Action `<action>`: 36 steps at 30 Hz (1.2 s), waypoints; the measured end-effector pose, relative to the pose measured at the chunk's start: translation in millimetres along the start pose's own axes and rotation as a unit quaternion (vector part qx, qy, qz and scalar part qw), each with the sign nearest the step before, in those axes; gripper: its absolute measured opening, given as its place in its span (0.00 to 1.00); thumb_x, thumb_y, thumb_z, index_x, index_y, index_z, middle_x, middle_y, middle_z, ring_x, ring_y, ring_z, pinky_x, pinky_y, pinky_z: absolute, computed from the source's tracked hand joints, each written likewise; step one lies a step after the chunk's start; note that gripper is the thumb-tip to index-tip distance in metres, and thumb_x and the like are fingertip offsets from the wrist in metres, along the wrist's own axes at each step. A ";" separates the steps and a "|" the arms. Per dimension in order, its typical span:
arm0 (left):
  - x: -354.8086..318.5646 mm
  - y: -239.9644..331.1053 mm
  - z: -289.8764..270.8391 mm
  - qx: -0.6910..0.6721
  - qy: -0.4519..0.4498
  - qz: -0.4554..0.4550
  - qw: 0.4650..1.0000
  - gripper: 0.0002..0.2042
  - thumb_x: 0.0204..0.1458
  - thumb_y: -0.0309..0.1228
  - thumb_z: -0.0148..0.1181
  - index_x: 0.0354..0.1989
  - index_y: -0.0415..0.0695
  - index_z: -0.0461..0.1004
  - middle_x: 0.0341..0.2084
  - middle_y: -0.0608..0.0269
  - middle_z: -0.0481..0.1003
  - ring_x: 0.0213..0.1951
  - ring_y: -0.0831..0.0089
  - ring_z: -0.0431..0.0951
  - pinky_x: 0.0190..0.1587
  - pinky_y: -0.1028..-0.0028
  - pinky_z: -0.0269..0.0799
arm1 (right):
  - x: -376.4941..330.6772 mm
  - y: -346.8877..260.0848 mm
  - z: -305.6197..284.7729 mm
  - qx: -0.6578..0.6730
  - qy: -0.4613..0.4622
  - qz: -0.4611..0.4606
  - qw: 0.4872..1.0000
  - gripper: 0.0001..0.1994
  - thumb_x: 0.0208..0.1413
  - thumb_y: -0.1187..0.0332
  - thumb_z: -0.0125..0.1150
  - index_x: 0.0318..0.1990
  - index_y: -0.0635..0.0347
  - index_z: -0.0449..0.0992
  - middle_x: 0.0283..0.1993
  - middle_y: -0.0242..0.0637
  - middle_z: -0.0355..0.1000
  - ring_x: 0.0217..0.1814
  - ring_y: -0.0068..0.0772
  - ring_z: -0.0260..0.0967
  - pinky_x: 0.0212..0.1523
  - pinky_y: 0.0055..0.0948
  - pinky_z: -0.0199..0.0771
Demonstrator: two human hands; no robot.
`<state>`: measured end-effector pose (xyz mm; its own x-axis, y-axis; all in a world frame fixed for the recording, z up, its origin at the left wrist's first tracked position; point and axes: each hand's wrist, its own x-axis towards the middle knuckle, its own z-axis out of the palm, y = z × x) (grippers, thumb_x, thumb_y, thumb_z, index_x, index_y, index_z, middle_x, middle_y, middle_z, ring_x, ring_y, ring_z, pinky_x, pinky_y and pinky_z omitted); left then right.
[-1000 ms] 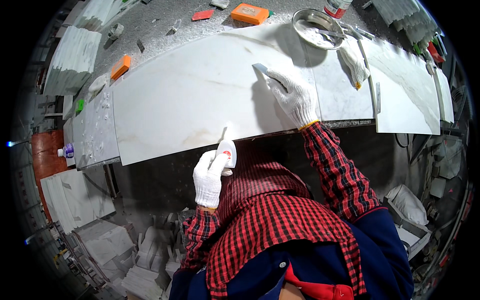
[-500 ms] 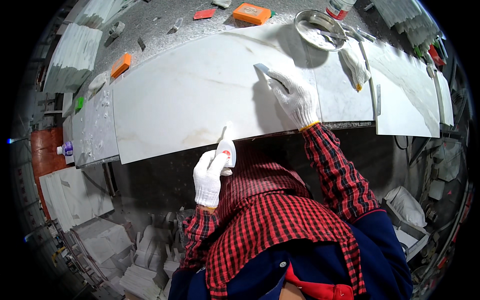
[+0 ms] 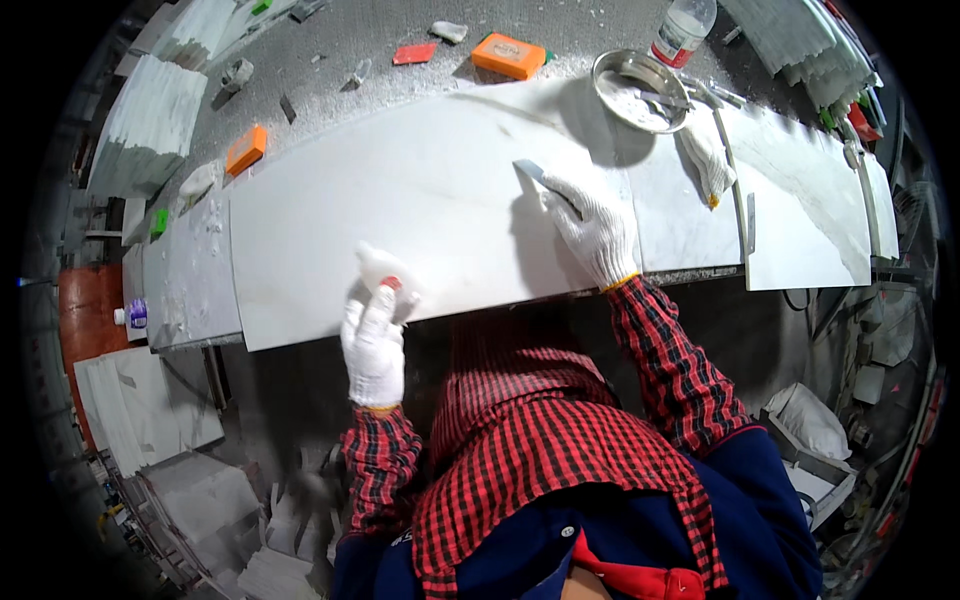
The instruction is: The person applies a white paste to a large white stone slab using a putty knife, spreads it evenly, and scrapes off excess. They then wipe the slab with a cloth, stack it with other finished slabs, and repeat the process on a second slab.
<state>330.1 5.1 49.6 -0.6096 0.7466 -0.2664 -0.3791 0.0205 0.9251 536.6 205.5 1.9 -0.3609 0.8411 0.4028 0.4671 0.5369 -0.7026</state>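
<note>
A long white marble-look slab (image 3: 440,200) with faint tan veins lies on the bench in front of me. In a white knit glove, my left hand (image 3: 374,348) is closed on a white plastic scraper (image 3: 378,266) with a red mark, over the slab's front edge; motion blurs the scraper. My right hand (image 3: 598,228), also gloved, is closed on a scraper with a grey metal blade (image 3: 530,171). It is over the right part of the slab, the blade pointing up and left, its shadow falling on the slab. The fingers cover most of its handle.
Behind the slab stand a metal bowl (image 3: 640,92) of white paste and a clear jar (image 3: 684,32). Orange blocks (image 3: 508,56) and a red piece (image 3: 414,54) lie on the dusty bench. A spare glove (image 3: 708,165) is at right. Stacked slabs (image 3: 148,125) stand at left.
My left hand has moved left with the white plastic scraper, which is now tilted left over the slab. My right hand stays nearly in place on the slab. The view has shifted slightly.
</note>
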 end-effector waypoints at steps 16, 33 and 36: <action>323.6 45.1 -9.4 0.546 0.091 0.209 0.807 0.29 0.51 0.53 0.64 0.50 0.40 0.75 0.44 0.48 0.80 0.47 0.54 0.79 0.50 0.59 0.71 | 4.6 0.1 4.1 -0.053 0.013 0.022 0.998 0.16 0.56 0.65 0.66 0.52 0.55 0.80 0.33 0.44 0.79 0.32 0.42 0.78 0.35 0.34 0.77; 328.1 50.8 -5.6 0.591 0.021 0.192 0.783 0.34 0.51 0.41 0.64 0.68 0.47 0.62 0.58 0.52 0.73 0.58 0.56 0.74 0.59 0.62 0.68 | 2.1 -0.3 4.4 -0.079 0.018 0.070 0.994 0.17 0.53 0.68 0.67 0.52 0.49 0.80 0.32 0.44 0.79 0.30 0.42 0.78 0.33 0.35 0.77; 307.4 61.6 -14.6 0.608 0.033 0.216 0.763 0.35 0.51 0.41 0.64 0.68 0.46 0.60 0.61 0.50 0.70 0.63 0.55 0.70 0.63 0.62 0.65 | 1.0 5.3 8.7 -0.071 0.036 0.047 0.996 0.16 0.53 0.68 0.67 0.51 0.49 0.81 0.33 0.44 0.79 0.32 0.42 0.79 0.34 0.35 0.78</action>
<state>109.2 226.1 20.7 -0.5428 0.8246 0.1592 0.7699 0.4128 0.4867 531.7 208.6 -6.5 -0.2536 0.8874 0.3848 0.6075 0.4557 -0.6506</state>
